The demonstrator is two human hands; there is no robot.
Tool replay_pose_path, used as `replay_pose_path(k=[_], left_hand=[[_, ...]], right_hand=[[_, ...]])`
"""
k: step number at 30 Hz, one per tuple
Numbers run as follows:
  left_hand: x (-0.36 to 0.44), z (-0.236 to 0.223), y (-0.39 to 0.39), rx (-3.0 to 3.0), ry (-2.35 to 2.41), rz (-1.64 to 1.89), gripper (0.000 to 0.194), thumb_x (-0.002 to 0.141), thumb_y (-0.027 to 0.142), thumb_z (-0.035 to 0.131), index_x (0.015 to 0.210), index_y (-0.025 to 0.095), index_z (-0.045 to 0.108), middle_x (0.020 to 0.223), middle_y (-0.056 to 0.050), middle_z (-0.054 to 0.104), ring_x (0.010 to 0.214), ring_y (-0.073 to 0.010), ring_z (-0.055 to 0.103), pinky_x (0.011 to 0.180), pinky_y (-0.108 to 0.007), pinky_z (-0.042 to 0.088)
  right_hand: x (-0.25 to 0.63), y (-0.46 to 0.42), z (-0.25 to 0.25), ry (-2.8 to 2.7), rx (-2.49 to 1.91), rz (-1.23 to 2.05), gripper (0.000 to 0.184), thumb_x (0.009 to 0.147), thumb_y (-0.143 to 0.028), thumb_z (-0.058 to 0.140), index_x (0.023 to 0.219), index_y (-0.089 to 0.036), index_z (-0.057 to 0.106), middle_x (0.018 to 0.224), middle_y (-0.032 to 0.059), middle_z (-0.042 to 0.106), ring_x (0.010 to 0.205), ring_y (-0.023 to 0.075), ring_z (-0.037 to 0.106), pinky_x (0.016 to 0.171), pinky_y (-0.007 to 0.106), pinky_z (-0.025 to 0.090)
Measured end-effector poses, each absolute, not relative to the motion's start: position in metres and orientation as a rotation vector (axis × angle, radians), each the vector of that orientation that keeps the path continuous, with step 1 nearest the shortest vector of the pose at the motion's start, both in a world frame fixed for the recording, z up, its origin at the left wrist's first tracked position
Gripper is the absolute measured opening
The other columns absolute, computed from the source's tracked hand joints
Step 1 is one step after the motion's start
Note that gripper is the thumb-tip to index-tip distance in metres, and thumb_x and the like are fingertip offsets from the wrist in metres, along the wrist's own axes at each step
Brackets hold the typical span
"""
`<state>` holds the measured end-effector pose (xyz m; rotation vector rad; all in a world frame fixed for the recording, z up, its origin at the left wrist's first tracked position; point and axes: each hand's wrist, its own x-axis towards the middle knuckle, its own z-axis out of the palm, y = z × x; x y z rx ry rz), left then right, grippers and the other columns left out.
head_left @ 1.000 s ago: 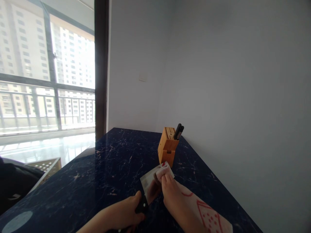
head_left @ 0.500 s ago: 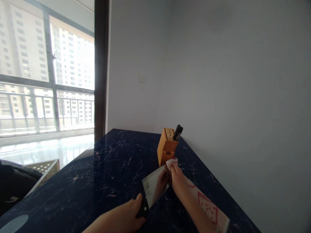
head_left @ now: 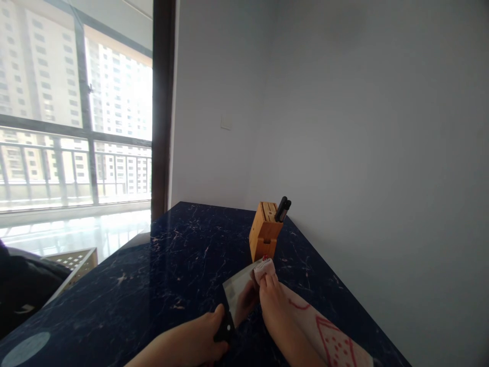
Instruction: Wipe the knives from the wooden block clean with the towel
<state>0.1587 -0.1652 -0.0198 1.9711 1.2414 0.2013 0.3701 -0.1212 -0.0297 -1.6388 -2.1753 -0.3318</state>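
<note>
My left hand [head_left: 208, 334] is closed around the black handle of a cleaver [head_left: 237, 290], whose wide shiny blade points away and to the right. In my right hand [head_left: 273, 295] is a bunched end of a white and red cloth [head_left: 336, 336], pressed against the blade near its far end. The rest of the cloth trails under and beside my right forearm. Just beyond the blade stands a wooden knife block [head_left: 263, 232] with black-handled utensils [head_left: 283, 209] in its right side.
The dark blue marbled table [head_left: 183, 255] runs up to a grey wall on the right. A pale round patch [head_left: 26, 349] marks its near left corner. Left of it are a black bag-like item [head_left: 26, 285], a perforated crate [head_left: 76, 265] and a large window.
My right hand has slid the cloth slightly left and nearer along the blade. The left hand keeps its grip on the cleaver. The view has shifted slightly.
</note>
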Motion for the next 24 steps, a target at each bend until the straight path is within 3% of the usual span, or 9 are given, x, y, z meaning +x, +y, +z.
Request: replay_pose_path(k=[7, 11, 15, 19, 24], left_hand=[[0.164, -0.016, -0.169, 2.016, 1.261, 0.179, 0.033, 0.077, 0.026, 0.046, 0.108, 0.016, 0.041, 0.063, -0.002, 0.066, 0.057, -0.0160, 0.063, 0.061, -0.025, 0.048], [0.166, -0.010, -0.173, 2.052, 1.280, 0.127, 0.036, 0.078, 0.025, 0.044, 0.112, 0.014, 0.039, 0.068, -0.004, 0.068, 0.058, -0.0155, 0.064, 0.063, -0.026, 0.049], [0.164, -0.010, -0.173, 2.108, 1.282, 0.126, 0.047, 0.078, 0.027, 0.045, 0.121, 0.012, 0.034, 0.088, -0.011, 0.068, 0.063, -0.0160, 0.065, 0.061, -0.025, 0.049], [0.163, -0.012, -0.172, 2.162, 1.265, 0.137, 0.059, 0.077, 0.028, 0.045, 0.129, 0.009, 0.026, 0.101, -0.015, 0.064, 0.068, -0.0177, 0.065, 0.054, -0.023, 0.048], [0.164, -0.008, -0.174, 2.205, 1.263, 0.128, 0.048, 0.077, 0.025, 0.044, 0.123, 0.013, 0.034, 0.094, -0.011, 0.066, 0.071, -0.0179, 0.065, 0.056, -0.023, 0.048]], right_hand=[[0.382, -0.104, -0.019, -2.153, -1.552, -0.271, 0.045, 0.078, -0.003, 0.030, 0.117, -0.013, 0.052, 0.109, 0.0088, 0.056, 0.107, 0.0206, 0.048, 0.094, 0.032, 0.034], [0.396, -0.088, -0.027, -2.132, -1.667, -0.329, 0.045, 0.078, -0.003, 0.031, 0.117, -0.010, 0.052, 0.113, 0.0117, 0.054, 0.109, 0.0220, 0.046, 0.095, 0.031, 0.032], [0.397, -0.089, -0.030, -2.116, -1.714, -0.348, 0.041, 0.077, -0.003, 0.033, 0.110, -0.009, 0.056, 0.107, 0.0146, 0.057, 0.102, 0.0249, 0.050, 0.088, 0.033, 0.036], [0.384, -0.101, -0.021, -2.127, -1.664, -0.366, 0.037, 0.078, -0.005, 0.034, 0.105, -0.013, 0.059, 0.100, 0.0114, 0.059, 0.098, 0.0249, 0.052, 0.084, 0.033, 0.038], [0.379, -0.102, -0.016, -2.113, -1.511, -0.341, 0.044, 0.079, -0.004, 0.032, 0.118, -0.013, 0.051, 0.113, 0.0102, 0.055, 0.108, 0.0218, 0.047, 0.094, 0.032, 0.034]])
